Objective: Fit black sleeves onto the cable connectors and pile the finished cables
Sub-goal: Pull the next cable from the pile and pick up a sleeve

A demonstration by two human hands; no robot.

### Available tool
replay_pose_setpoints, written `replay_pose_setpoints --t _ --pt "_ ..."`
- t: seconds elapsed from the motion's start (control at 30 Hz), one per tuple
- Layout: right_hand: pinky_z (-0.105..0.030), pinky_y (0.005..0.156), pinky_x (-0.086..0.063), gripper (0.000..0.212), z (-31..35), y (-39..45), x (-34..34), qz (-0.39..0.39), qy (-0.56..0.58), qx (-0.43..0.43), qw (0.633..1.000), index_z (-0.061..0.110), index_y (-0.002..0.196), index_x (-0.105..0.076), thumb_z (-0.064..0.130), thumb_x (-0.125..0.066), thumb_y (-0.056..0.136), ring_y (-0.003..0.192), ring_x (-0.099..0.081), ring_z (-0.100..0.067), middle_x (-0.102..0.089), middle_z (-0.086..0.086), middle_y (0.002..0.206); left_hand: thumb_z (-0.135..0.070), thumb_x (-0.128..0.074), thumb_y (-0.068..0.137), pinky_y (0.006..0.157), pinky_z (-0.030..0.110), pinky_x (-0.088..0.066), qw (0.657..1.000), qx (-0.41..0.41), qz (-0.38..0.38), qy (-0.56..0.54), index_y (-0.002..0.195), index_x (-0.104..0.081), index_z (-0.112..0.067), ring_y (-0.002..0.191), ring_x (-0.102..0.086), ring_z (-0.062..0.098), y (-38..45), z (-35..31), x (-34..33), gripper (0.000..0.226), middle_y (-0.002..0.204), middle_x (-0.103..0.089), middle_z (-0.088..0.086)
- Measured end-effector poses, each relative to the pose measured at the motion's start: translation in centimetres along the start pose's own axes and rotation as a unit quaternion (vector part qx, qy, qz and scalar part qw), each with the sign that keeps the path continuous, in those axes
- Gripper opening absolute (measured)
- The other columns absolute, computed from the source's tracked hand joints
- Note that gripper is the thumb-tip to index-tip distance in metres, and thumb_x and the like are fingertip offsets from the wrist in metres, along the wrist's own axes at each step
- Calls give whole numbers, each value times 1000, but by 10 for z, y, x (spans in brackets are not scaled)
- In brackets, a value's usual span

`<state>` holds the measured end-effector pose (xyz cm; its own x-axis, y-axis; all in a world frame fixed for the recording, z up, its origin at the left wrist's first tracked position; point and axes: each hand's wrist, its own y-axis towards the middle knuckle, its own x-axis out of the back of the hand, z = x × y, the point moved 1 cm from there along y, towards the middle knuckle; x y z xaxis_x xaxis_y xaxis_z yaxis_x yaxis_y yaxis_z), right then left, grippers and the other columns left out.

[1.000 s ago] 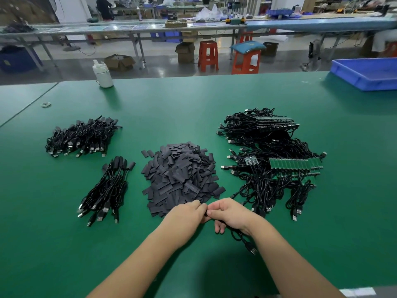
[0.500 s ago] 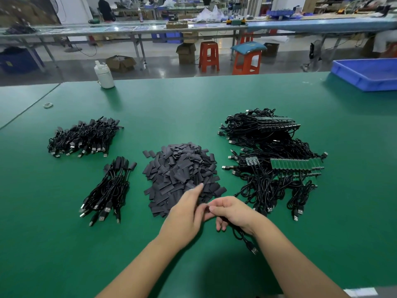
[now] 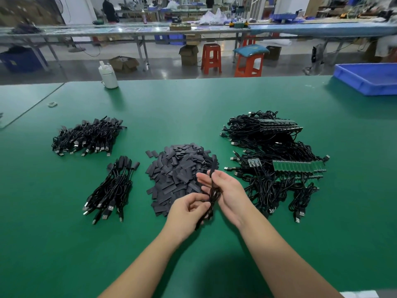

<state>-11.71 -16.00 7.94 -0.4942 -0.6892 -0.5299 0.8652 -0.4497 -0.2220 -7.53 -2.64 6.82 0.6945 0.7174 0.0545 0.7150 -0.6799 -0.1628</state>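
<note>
While both hands (image 3: 211,195) pinched 1 sleeved cable (image 3: 212,190), 2 finished piles (image 3: 89,136) lay left; many bare cables (image 3: 277,168) remained.

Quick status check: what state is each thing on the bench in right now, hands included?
Left hand: pinches the bundled cable low down.
Right hand: fingers loosely curled round the cable's upper part.
Held cable: lifted off the table, sleeved end up.
Loose sleeves: heaped mid-table.
Near left cable pile: sleeved, lying bunched.
Far left cable pile: sleeved, heaped.
Right cable pile: tangled, green boards bare.
Blue bin: contents out of view.
</note>
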Motion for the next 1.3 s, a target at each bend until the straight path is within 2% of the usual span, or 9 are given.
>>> replay_pose_setpoints --t 0.17,0.3,0.37,0.47,0.8,0.97,1.13,1.2,1.3 --pt "-32 96 -52 20 -5 3 -1 -51 -52 8 997 4 120 -57 7 -54 101 114 -66 -22 -74 -10 114 -11 -69 90 49 10 -37 991 -23 -52 122 85 -73 -21 46 -46 0 9 -2 18 11 55 -60 -12" --pt "-25 89 -53 24 -1 4 4 -49 -96 -2 994 3 122 -61 6 -58 98 102 -68 -17 -75 -8 112 -22 -71 90 64 16 -43 986 4 19 166 99 -71 -32 63 -50 7 13 -3 31 13 72 -62 -9" --pt "-31 95 -53 25 -1 5 5 -49 -98 -6 994 3 121 -62 6 -61 96 100 -68 -18 -76 -8 107 -27 -71 90 72 20 -45 986 9 49 157 98 -72 -32 70 -53 7 12 -2 32 10 81 -65 -6" --pt "-35 98 -51 24 0 5 3 -57 -100 -12 993 5 117 -65 7 -66 93 99 -67 -18 -76 -7 102 -21 -73 88 62 17 -44 996 15 31 82 91 -74 -22 63 -52 8 10 -3 27 3 73 -64 -4" --pt "-25 77 -51 13 1 4 -9 -39 -61 -16 997 7 106 -68 7 -65 94 76 -65 -9 -75 0 83 -9 -70 89 53 16 -41 1000 17 15 -21 89 -64 -6 53 -50 8 9 -12 9 7 58 -56 -3" --pt "-27 87 -54 18 6 1 -6 -19 -164 0 986 13 112 -70 11 -64 95 87 -68 -14 -76 -2 98 -12 -71 89 54 19 -38 1000 11 1 11 93 -70 -10 60 -46 15 6 -13 18 4 65 -54 4" --pt "-8 69 -45 18 26 -5 26 -47 -541 86 835 29 112 -72 28 -63 96 83 -64 -1 -70 18 99 -28 -73 86 52 17 -41 969 6 -138 205 82 -69 -31 55 -59 3 21 -19 76 6 68 -69 -7" --pt "-16 69 -48 20 40 -6 46 -95 -625 115 766 29 113 -71 29 -58 98 78 -60 0 -68 17 102 -31 -71 87 50 18 -40 931 -4 -189 313 86 -67 -33 58 -61 6 31 -25 112 5 73 -69 -8" --pt "-34 90 -49 24 61 -5 76 -191 -713 146 659 24 118 -69 28 -55 99 104 -55 -14 -68 2 116 -32 -68 87 56 22 -44 865 -9 -253 433 94 -69 -28 67 -63 13 46 -30 163 8 79 -68 -8"
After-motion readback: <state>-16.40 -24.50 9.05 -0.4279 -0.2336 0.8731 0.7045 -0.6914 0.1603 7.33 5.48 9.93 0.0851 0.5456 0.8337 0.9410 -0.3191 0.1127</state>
